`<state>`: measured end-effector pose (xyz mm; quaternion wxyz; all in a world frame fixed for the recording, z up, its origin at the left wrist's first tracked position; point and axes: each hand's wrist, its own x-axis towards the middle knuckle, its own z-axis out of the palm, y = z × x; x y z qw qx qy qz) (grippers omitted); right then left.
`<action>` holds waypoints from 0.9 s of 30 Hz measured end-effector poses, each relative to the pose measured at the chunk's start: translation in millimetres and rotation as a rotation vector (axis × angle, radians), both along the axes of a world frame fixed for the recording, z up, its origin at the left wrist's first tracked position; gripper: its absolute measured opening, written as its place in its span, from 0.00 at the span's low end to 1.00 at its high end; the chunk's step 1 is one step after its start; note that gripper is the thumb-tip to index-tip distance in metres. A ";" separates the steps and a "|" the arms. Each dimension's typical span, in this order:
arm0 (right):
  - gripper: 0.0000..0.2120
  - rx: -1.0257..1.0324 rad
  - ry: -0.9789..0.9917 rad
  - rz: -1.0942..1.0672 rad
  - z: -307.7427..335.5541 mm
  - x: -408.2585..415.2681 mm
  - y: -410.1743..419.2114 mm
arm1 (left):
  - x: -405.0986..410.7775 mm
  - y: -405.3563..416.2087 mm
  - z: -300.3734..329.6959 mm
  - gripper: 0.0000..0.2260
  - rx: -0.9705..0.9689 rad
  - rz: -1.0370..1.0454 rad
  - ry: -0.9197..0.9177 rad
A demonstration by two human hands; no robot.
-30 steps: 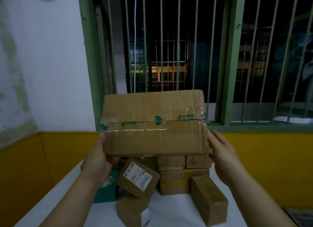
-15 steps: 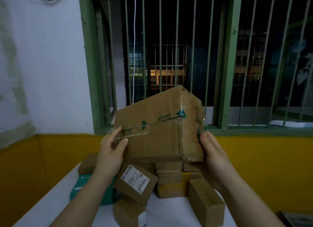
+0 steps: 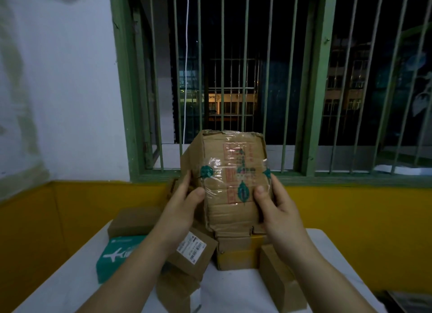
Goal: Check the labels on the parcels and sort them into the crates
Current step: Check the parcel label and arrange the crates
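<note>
Slipping is the likely trouble: the worn cardboard parcel [image 3: 230, 182] is held upright in the air above the pile of parcels [image 3: 236, 249] on the tabletop [image 3: 327, 261], its glossy tape giving little friction. Left hand [image 3: 184, 207] and right hand [image 3: 278, 210] each clamp a side, thumbs on the near face. No crate shows.

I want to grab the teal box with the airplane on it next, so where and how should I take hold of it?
Probably by its two long side faces, reaching down from above with the left hand, which is nearer. The teal box lies flat at the table's left edge, its printed top showing, but the left forearm hides its right end. A brown parcel sits right behind it, so come from the front.
</note>
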<state>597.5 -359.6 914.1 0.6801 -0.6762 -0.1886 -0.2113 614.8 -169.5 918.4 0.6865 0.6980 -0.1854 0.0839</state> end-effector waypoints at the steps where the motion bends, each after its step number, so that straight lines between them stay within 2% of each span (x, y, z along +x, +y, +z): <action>1: 0.17 -0.013 0.000 -0.002 -0.9 0.5 0.3 | 0.0 1.1 -0.7 0.40 -0.016 -0.014 0.000; 3: 0.19 -0.046 -0.003 -0.003 -1.3 0.1 0.9 | -1.9 2.5 0.1 0.45 -0.036 -0.016 0.014; 4: 0.19 -0.063 -0.002 -0.004 -1.3 0.1 1.6 | -2.6 3.3 1.0 0.44 -0.043 0.002 0.017; 5: 0.19 -0.077 -0.004 -0.005 -1.3 0.2 2.5 | -4.0 3.1 2.3 0.40 -0.059 0.030 0.011; 7: 0.18 -0.094 -0.013 -0.023 -1.7 0.8 4.9 | -4.6 1.5 4.8 0.24 -0.096 0.102 0.020; 9: 0.21 -0.093 -0.010 -0.041 -2.9 2.4 5.9 | -5.1 0.6 7.7 0.19 -0.104 0.137 0.051; 12: 0.26 -0.111 -0.012 -0.043 -2.7 3.6 7.3 | -7.5 0.2 10.6 0.18 -0.116 0.139 0.047; 17: 0.18 -0.111 -0.015 -0.062 3.1 3.3 9.8 | -8.6 0.4 13.4 0.18 -0.144 0.149 0.046; 20: 0.18 -0.091 -0.009 -0.061 5.4 0.2 11.2 | -10.1 1.0 15.3 0.21 -0.186 0.126 0.077; 23: 0.12 -0.058 0.035 -0.085 8.7 -3.8 12.3 | -13.2 2.4 18.4 0.23 -0.204 0.092 0.100; 25: 0.12 -0.057 0.043 -0.088 10.7 -5.2 12.0 | -13.8 3.1 18.5 0.20 -0.204 0.089 0.062; 27: 0.16 -0.049 0.058 -0.074 10.8 -3.7 11.0 | -16.3 4.8 17.9 0.23 -0.214 0.068 0.031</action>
